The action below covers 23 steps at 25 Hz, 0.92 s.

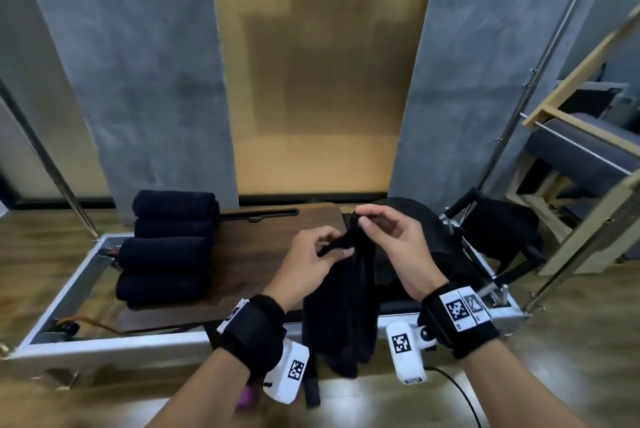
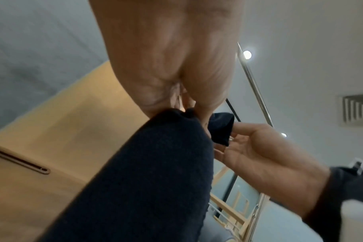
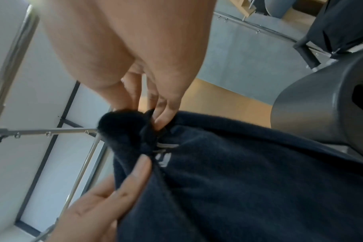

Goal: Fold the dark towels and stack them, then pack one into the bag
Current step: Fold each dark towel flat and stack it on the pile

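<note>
A dark towel (image 1: 341, 306) is hanging in the air over the near edge of the wooden worktop (image 1: 263, 247), with the left hand (image 1: 311, 263) and right hand (image 1: 391, 240) pinching its top edge close together, while four folded towels (image 1: 166, 247) are sitting stacked on the worktop's left side.

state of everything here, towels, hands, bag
towel in hand: unfolded, hanging from both grips
stacked towels: four, folded, piled on the wooden board
left hand: pinching the towel's top edge
right hand: pinching the towel's top corner
bag: behind the board; opening not visible
</note>
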Tool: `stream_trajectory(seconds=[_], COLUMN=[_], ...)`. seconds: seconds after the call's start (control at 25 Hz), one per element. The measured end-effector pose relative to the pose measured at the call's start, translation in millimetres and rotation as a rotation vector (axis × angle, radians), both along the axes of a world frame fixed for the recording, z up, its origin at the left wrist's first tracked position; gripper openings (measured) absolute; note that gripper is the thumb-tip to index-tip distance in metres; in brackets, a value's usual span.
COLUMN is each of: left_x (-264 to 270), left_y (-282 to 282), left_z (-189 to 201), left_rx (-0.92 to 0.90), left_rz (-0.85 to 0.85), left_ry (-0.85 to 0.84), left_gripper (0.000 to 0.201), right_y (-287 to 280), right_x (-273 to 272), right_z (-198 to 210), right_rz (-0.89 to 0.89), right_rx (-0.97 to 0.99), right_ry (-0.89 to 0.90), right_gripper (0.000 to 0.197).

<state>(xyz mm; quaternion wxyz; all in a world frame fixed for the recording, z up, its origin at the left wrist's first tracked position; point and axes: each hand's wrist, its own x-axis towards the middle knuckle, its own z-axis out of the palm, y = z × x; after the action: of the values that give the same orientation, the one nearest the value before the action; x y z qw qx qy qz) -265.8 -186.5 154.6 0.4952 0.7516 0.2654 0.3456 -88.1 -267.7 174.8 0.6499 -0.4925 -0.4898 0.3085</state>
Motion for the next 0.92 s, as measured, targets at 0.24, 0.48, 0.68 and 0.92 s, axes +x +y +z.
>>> stream_trajectory(seconds=[0.24, 0.48, 0.68, 0.92], left_x=[-59.7, -122.3, -167.7, -194.8], left_y=[-13.5, -19.3, -4.8, 12.0], left_z=[17.2, 11.9, 4.7, 5.0], left_rx=[-0.235, 0.251, 0.254, 0.301], left_rz=[-0.034, 0.081, 0.165, 0.289], left_ry=[0.013, 0.323, 0.069, -0.062], left_gripper=[0.049, 0.049, 0.026, 0.02], right_y=[-13.6, -3.7, 1.7, 3.6], right_x=[-55.4, -75.6, -79.1, -72.3], right_z=[7.3, 37.1, 51.4, 48.7], right_rz=[-0.129, -0.205, -0.284, -0.339], right_rx=[-0.023, 0.002, 0.048, -0.018], right_ry=[-0.233, -0.169, -0.144, -0.146], right_gripper=[0.014, 0.022, 0.016, 0.008])
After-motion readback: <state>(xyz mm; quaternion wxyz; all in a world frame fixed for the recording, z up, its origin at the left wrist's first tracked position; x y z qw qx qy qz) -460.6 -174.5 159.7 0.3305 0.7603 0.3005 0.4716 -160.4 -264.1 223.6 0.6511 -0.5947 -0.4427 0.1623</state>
